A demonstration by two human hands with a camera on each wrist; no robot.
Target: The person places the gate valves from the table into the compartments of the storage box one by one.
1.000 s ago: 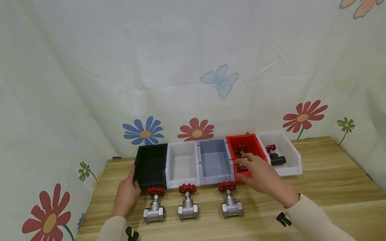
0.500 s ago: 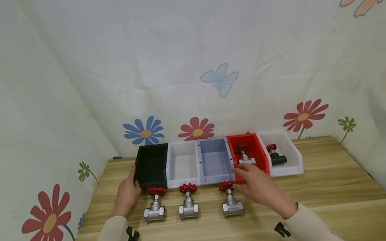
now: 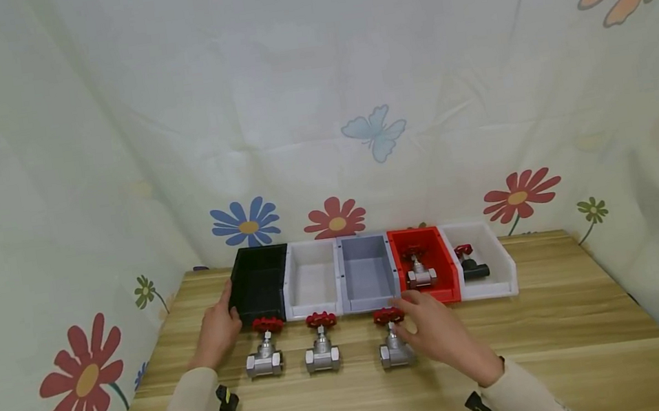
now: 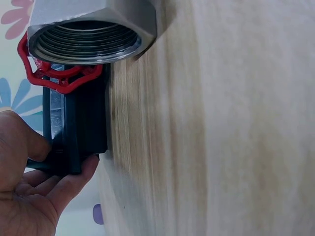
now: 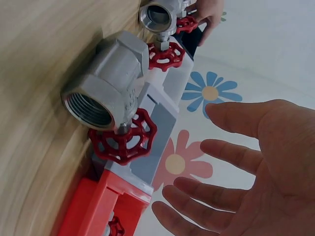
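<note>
My left hand (image 3: 216, 328) holds the left side of a black bin (image 3: 261, 280); in the left wrist view the thumb (image 4: 37, 147) lies over the rim and the fingers (image 4: 74, 184) lie against the outer wall. My right hand (image 3: 443, 333) hovers just right of a steel gate valve (image 3: 394, 353) with a red handwheel (image 5: 123, 137). The right wrist view shows its fingers spread, apart from the valve and holding nothing. Two similar valves, a middle one (image 3: 322, 356) and a left one (image 3: 265, 362), stand on the table in the same row.
To the right of the black bin stand a white bin (image 3: 312, 277), a grey bin (image 3: 367, 270), a red bin (image 3: 447, 294) holding a gate valve (image 3: 420, 275), and another white bin (image 3: 504, 279) holding a black valve (image 3: 473, 270) with a red handwheel. A patterned curtain (image 3: 290, 99) hangs behind.
My right hand has moved from over the red bin, leftward and toward me, to the rightmost valve on the table. The left hand has stayed on the black bin.
</note>
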